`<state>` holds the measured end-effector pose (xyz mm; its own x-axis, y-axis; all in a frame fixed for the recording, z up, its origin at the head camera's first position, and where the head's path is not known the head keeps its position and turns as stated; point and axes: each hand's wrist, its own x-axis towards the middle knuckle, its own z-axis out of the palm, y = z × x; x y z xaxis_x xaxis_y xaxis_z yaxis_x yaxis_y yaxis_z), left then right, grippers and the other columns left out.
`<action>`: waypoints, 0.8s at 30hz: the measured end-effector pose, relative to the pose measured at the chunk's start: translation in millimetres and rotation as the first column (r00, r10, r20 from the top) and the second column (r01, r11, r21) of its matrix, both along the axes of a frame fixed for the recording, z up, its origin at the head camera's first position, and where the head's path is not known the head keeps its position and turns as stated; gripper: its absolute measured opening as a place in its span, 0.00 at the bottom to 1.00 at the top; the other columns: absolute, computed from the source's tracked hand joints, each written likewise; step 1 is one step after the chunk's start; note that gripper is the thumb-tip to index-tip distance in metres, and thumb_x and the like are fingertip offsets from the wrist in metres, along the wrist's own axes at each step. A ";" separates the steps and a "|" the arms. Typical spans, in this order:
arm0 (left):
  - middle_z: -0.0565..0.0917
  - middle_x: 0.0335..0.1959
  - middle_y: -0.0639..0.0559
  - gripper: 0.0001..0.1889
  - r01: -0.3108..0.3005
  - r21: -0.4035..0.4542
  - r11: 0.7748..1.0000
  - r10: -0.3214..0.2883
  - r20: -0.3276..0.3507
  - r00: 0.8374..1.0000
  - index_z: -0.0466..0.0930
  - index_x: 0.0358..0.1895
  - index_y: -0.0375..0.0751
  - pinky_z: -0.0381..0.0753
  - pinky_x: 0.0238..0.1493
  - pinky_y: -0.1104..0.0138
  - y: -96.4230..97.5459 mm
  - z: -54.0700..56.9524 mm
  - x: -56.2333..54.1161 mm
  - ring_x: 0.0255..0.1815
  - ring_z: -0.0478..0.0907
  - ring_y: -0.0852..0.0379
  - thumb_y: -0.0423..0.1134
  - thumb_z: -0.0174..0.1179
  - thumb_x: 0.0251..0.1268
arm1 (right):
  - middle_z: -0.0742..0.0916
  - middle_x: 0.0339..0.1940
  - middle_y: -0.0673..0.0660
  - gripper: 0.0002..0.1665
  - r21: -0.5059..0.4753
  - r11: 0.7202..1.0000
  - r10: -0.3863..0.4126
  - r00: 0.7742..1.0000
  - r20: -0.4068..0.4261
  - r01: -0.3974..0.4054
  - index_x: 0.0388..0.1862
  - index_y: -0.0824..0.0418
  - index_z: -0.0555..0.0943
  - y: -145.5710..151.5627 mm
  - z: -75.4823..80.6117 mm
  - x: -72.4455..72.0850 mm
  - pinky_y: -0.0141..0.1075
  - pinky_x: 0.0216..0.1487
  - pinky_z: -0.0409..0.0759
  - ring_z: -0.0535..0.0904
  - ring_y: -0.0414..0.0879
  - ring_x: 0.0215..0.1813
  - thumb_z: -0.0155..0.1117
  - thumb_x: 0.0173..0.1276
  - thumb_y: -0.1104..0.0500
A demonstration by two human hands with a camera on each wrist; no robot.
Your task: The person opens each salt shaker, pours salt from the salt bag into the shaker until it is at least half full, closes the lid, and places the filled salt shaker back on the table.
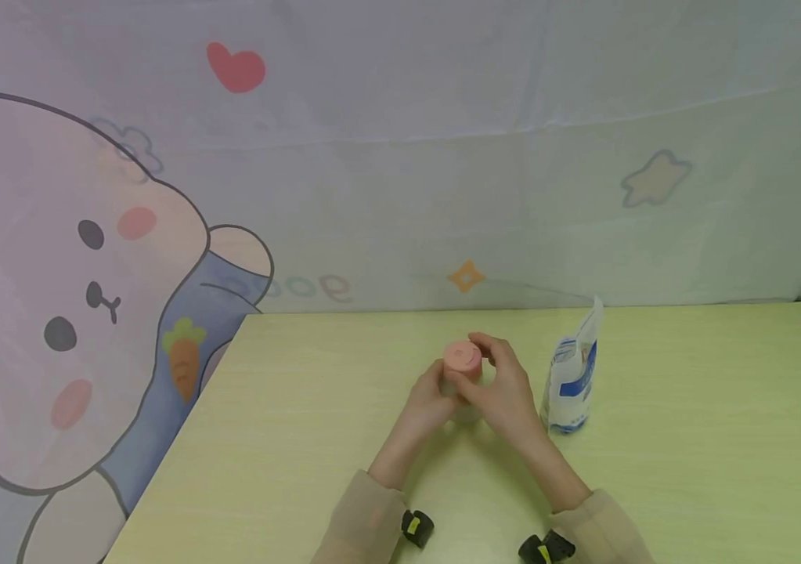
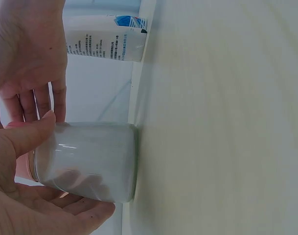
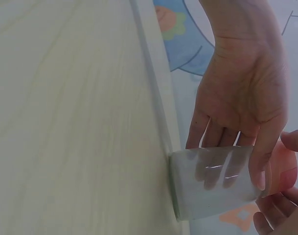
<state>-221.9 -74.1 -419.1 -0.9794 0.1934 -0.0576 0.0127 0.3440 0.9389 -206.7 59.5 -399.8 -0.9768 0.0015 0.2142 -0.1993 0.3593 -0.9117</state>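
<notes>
Left hand: fingers bent round the clear jar, spread just as wide as it is.
Right hand: thumb and fingers bent round the pink lid, gripping it.
Jar: standing up on the worktop, lid on top.
Bag: white and blue, standing near the right hand, not touching it.
Cloth: hanging behind the worktop, with a red heart and a big cartoon animal.
</notes>
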 end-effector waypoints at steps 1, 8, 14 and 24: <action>0.73 0.65 0.36 0.26 0.000 0.001 1.000 0.000 0.000 1.000 0.69 0.61 0.33 0.64 0.67 0.39 0.2 0.4 0.1 0.69 0.66 0.39 0.35 0.62 0.58 | 0.75 0.62 0.60 0.38 0.001 1.000 -0.001 1.000 -0.001 0.001 0.65 0.60 0.69 0.0 0.1 0.1 0.54 0.67 0.69 0.69 0.55 0.65 0.73 0.58 0.53; 0.74 0.64 0.37 0.27 -0.006 -0.008 1.000 0.006 0.007 1.000 0.70 0.61 0.34 0.65 0.67 0.39 0.9 2.2 1.2 0.68 0.67 0.39 0.36 0.62 0.58 | 0.76 0.61 0.60 0.37 0.014 1.000 -0.008 1.000 -0.025 0.008 0.63 0.61 0.70 -0.4 -1.5 0.6 0.54 0.66 0.69 0.71 0.55 0.63 0.74 0.57 0.54; 0.72 0.66 0.36 0.27 0.002 -0.004 1.000 -0.002 0.007 1.000 0.68 0.62 0.34 0.63 0.68 0.38 -0.2 1.5 1.5 0.70 0.65 0.39 0.35 0.61 0.59 | 0.77 0.61 0.60 0.36 0.032 0.999 0.003 0.999 -0.040 -0.002 0.64 0.61 0.70 -1.1 -2.1 0.3 0.55 0.65 0.71 0.72 0.54 0.63 0.72 0.59 0.55; 0.71 0.66 0.35 0.27 0.015 0.017 1.000 -0.015 -0.009 1.000 0.68 0.62 0.32 0.60 0.69 0.37 -0.1 1.3 2.0 0.71 0.63 0.37 0.32 0.60 0.57 | 0.77 0.62 0.59 0.40 0.031 1.000 0.000 0.999 -0.038 0.001 0.68 0.59 0.67 -1.3 -2.2 -0.1 0.56 0.65 0.69 0.71 0.54 0.64 0.72 0.58 0.55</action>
<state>-219.9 -74.2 -417.8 -0.9768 0.2093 -0.0458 0.0259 0.3276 0.9445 -206.8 58.2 -402.0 -0.9680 -0.0050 0.2507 -0.2331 0.3873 -0.8920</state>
